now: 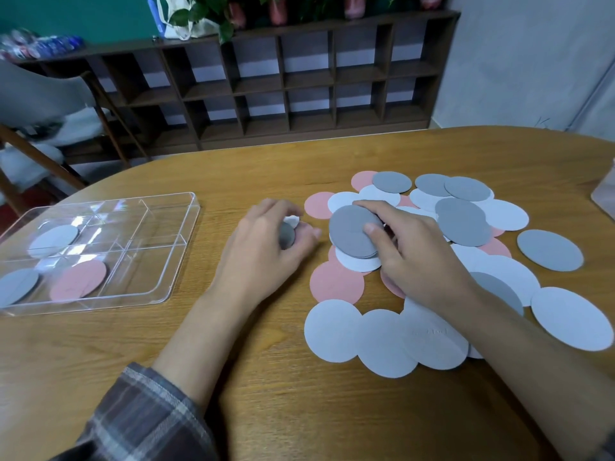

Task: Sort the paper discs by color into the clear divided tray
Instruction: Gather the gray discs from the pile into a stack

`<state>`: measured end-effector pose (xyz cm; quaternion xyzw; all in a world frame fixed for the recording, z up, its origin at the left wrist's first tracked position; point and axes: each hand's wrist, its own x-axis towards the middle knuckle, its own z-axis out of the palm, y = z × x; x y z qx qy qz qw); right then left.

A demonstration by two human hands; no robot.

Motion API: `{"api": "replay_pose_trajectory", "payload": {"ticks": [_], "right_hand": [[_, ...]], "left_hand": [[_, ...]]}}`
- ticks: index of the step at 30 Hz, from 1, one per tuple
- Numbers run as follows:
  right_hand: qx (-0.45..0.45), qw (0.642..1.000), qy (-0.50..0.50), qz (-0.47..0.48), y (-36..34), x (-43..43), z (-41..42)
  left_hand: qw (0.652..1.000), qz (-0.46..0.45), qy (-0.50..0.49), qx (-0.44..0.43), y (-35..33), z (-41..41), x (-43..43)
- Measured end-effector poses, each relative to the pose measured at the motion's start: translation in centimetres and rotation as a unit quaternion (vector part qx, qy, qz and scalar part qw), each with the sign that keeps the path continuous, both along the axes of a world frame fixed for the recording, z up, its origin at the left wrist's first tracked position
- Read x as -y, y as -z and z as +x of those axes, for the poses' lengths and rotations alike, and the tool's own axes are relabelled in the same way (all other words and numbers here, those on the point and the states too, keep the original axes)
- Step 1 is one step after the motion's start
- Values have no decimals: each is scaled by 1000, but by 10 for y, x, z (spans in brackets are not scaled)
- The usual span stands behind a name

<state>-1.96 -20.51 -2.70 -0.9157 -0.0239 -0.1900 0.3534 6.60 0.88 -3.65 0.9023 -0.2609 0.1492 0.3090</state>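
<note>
Nearest, a plaid sleeve (139, 417) on the left forearm, over the wooden table (266, 410). Just beyond, to the right, a row of overlapping pale discs (332, 334), then a pink disc (336, 282) touching them. Off to the left, well apart from the loose discs, the clear divided tray (186, 227), with a grey disc (16, 286) and a pink one (80, 279) in its near part and a pale one (55, 239) further back. At mid-table, the left hand (266, 247), blurred, fingers curled round a small dark grey disc (287, 235). Just beside it, the right hand (412, 257), thumb and fingers pinching a thin stack of dark grey discs (351, 231), tilted above the pile (466, 211) of mixed pink, pale and grey. Farthest, a dark cubby shelf (299, 88) and a chair (50, 104).
</note>
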Motion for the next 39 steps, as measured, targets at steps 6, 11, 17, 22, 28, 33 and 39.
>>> {"api": "replay_pose_trajectory", "payload": {"ticks": [6, 11, 17, 22, 28, 33, 39], "right_hand": [[1, 1000, 9, -24, -3, -2, -2], [12, 1000, 6, -17, -2, 0, -1], [19, 1000, 14, -2, -2, 0, -1], [17, 999, 36, 14, -2, 1, 0], [15, 999, 23, 39, -3, 0, 0], [19, 999, -13, 32, -3, -3, -2], [-24, 999, -16, 23, -2, -9, -3]], "left_hand": [[993, 76, -80, -52, 0, 6, -7], [995, 8, -93, -28, -10, -5, -1], [997, -31, -59, 44, -9, -5, -2], [983, -175, 8, -44, -11, -5, 5], [938, -266, 71, -212, -10, -12, 15], [949, -245, 49, -192, -2, -15, 19], [970, -208, 34, -121, 4, -24, 26]]}}
